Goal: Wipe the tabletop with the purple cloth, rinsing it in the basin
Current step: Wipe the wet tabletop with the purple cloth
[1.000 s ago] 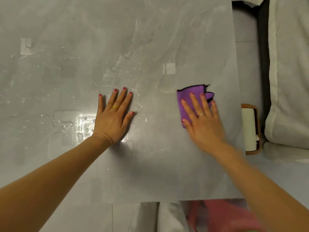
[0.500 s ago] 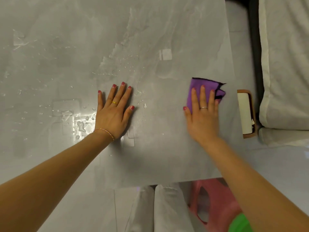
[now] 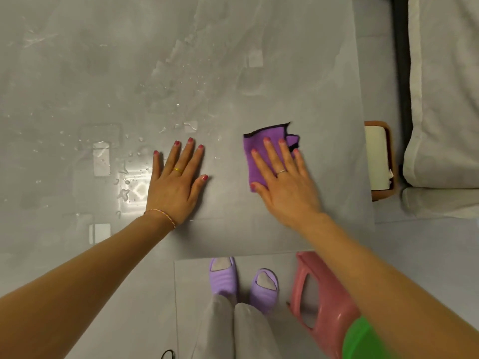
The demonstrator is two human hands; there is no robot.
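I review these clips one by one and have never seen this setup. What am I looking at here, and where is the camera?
There is no machine: a person wears a camera on the head, looking down at their own bare hands. The left hand lies flat on the grey tabletop, beside water droplets. The right hand presses a purple cloth flat against the surface; nothing is lifted. Below the table edge you see purple slippers and a pink stool.

purple cloth [image 3: 261, 151], grey marbled tabletop [image 3: 298, 60], pink stool [image 3: 329, 307]
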